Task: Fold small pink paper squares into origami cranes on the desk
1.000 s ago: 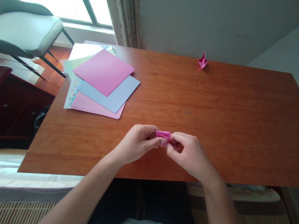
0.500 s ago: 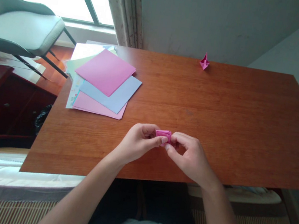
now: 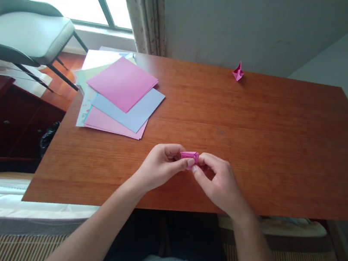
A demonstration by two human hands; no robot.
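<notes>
Between my two hands, above the near part of the wooden table, is a small folded piece of pink paper. My left hand pinches it from the left, thumb on the near side and fingers behind. From the other side my right hand grips the paper's right end between thumb and bent fingers. The fingers cover parts of the paper, so its lower folds are hidden.
Sheets of pink paper and blue paper lie stacked at the table's left. A pink folded paper figure stands near the far edge. A chair is beyond the left edge, by the window.
Both hands stay in nearly the same place, still on the folded paper. The upper flap at the paper's right end looks slightly more closed.
</notes>
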